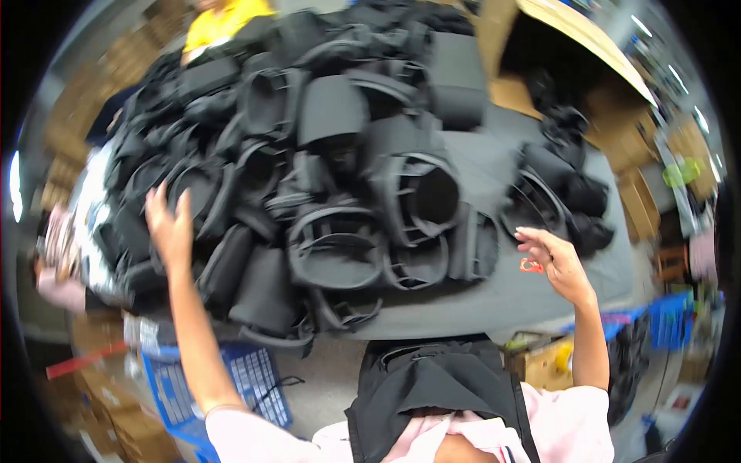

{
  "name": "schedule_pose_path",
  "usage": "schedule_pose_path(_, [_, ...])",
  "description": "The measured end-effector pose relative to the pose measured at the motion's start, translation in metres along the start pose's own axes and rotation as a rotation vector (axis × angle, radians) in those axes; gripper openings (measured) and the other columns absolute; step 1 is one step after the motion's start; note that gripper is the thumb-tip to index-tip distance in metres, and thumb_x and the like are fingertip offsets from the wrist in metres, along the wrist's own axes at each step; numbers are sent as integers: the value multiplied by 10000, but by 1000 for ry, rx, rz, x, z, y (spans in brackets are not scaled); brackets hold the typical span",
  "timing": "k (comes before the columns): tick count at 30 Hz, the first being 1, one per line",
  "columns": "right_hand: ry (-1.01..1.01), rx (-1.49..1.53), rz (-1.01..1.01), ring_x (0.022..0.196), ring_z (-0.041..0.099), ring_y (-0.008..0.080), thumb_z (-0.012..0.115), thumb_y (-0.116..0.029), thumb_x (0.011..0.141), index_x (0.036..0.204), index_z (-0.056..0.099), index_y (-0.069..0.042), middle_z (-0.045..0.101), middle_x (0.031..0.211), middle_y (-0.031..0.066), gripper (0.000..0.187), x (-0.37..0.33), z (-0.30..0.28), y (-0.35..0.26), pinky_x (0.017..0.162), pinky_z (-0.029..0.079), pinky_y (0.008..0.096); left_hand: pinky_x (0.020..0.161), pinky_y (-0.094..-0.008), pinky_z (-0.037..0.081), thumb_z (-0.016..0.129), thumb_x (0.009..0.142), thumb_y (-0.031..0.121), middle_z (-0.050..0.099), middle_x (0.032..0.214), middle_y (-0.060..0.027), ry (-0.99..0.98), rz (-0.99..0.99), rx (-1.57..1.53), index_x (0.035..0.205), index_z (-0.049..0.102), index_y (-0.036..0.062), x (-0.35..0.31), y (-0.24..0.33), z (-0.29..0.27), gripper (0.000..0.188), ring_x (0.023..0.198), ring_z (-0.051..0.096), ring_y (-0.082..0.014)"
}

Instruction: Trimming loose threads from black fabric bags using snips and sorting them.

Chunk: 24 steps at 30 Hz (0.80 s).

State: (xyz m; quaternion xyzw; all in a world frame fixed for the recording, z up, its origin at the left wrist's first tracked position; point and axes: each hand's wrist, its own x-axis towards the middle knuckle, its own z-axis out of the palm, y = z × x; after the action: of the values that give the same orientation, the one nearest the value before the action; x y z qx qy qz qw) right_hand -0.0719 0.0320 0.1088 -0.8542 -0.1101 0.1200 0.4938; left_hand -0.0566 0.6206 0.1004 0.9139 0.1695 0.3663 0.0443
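A large heap of black fabric bags (336, 247) covers much of the table, several with round open mouths facing me. Over the left part of the heap my left hand (171, 229) is stretched out, its fingers apart and nothing held. It is nearest to a black bag (197, 189) with a rounded opening; whether it touches is unclear. On the right, my right hand (557, 262) is above the table with fingers extended and nothing visible in them. Just beside its fingers is a small orange-red looped object (531, 265), too blurred to name.
A smaller group of black bags (552, 189) lies on the right of the grey-covered table (494, 305). A big open cardboard box (513, 96) stands at the far right. Below the left edge is a blue plastic crate (174, 386). Someone in yellow (224, 27) is across the table.
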Motion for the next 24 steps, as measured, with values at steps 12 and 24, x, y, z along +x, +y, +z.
schedule_pose_path(12, [222,36,274,483,495,67,457,-151,917,1087,549,-17,580,722,46,235,-49,-133,123,414,476,239,955,-354,380,686,751,330,523,1230,-158,-1423,404,-1208,1248,458,-13,-160,312,-68,645,1143,503,-273])
schedule_pose_path(24, [55,265,430,530,468,66,513,-181,893,975,622,-97,556,670,8,160,-95,-192,256,418,410,244,977,-422,303,666,728,411,465,1221,-185,-781,431,-396,1184,466,-38,-295,559,159,671,1159,408,-322])
